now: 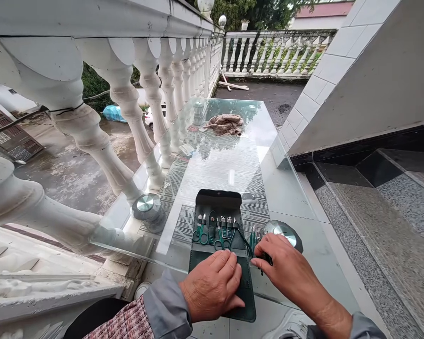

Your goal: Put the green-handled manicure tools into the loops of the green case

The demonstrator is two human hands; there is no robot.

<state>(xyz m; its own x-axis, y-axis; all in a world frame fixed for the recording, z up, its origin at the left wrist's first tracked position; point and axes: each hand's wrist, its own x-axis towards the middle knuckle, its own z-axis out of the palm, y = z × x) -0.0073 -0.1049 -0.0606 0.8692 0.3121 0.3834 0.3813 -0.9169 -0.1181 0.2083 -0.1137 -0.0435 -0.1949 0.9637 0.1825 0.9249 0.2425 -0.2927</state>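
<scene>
An unfolded dark green manicure case (245, 294) lies on the glass table, its upper flap raised. Green-handled scissors (200, 233), nail clippers (226, 228), cuticle nippers (234, 230) and other small tools sit under its loops. My left hand (214, 285) rests over the case's lower panel, fingers slightly bent and thumb apart, with nothing visible in it. Right of the case, my right hand (286, 266) has its thumb and forefinger drawn together beside a small group of green-handled tools (253, 239). What it grips is mostly hidden by the fingers.
The glass table (286, 188) has round metal-topped supports (145, 203). A crumpled brown cloth (224, 125) and a small card (187, 149) lie farther off. White balusters (122, 103) run along the left; stone steps (374, 202) rise on the right.
</scene>
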